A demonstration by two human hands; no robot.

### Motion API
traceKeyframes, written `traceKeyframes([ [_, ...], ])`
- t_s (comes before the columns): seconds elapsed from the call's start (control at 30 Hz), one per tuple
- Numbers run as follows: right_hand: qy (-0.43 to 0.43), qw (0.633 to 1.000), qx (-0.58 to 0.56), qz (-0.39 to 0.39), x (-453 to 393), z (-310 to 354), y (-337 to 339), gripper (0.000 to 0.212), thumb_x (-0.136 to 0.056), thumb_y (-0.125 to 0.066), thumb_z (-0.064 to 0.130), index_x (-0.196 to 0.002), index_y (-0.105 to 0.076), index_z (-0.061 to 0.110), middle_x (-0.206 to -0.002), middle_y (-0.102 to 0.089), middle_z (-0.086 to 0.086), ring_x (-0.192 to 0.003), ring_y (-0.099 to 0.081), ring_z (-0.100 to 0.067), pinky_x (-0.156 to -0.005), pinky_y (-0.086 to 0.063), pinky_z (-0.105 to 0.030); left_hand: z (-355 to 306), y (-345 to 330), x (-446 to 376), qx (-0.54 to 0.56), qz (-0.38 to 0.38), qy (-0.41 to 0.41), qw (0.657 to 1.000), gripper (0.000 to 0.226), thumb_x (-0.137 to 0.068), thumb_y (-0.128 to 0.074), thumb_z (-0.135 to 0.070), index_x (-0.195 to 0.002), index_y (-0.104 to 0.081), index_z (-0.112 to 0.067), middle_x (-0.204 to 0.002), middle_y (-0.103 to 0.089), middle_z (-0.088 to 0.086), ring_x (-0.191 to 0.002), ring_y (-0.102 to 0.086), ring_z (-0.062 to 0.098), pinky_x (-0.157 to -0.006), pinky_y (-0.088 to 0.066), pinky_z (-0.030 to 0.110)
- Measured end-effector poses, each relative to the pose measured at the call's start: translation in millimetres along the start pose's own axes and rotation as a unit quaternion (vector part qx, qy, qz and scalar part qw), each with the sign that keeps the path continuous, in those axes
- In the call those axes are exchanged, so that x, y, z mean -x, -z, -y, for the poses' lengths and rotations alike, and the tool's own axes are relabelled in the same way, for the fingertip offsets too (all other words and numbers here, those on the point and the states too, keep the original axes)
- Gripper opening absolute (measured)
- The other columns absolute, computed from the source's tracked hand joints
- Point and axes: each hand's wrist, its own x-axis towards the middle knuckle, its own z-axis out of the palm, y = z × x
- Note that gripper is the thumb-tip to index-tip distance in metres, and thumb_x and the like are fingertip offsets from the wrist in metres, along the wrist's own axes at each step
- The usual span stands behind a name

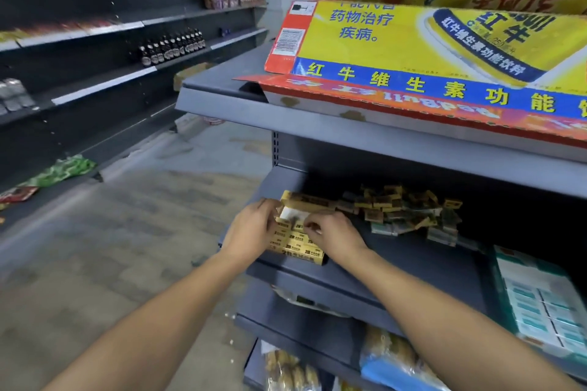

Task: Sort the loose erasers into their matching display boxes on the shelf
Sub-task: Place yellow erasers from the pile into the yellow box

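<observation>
A yellow display box [297, 243] with rows of yellow 2B erasers stands at the left end of the grey middle shelf [397, 263]. My left hand [251, 228] holds the box's left side, fingers curled at its upper rim. My right hand [333, 233] is over the box and pinches a small yellow eraser [310, 227] at the white empty part of the box. A heap of loose yellow and green erasers [409, 213] lies farther back on the same shelf. A teal-and-white display box [540, 298] of erasers stands at the shelf's right end.
A large yellow and red drink carton [428, 60] lies on the top shelf above. Bagged snacks [390, 355] fill the shelves below. Across the aisle, dark shelving [95, 51] holds bottles; green and red packets [63, 170] lie at its foot.
</observation>
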Motion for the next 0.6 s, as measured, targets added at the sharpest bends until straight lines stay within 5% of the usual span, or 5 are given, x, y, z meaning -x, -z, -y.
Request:
traceKeyframes([
  [0.4,0.027,1.0,-0.002,0.009,-1,3,-4,0.02,-0.09,-0.057,0.028,-0.097,-0.073,0.019,-0.101,-0.071,0.002,-0.095,-0.062,-0.02,-0.08,-0.052,-0.035,2,-7,0,-0.006,0.003,-0.009,1.0,0.033,-0.085,-0.053,-0.001,-0.114,-0.064,-0.013,-0.104,-0.063,0.001,-0.092,-0.061,0.023,-0.074,-0.046,0.031],
  [0.6,-0.029,0.996,0.047,-0.076,5,-5,0,0.024,-0.089,-0.058,0.018,-0.11,-0.068,0.014,-0.119,-0.059,-0.007,-0.112,-0.051,-0.029,-0.094,-0.045,-0.038,2,-13,-2,-0.022,0.004,0.009,1.0,0.028,-0.089,-0.055,-0.01,-0.115,-0.065,-0.014,-0.11,-0.062,0.001,-0.096,-0.061,0.022,-0.08,-0.05,0.034],
])
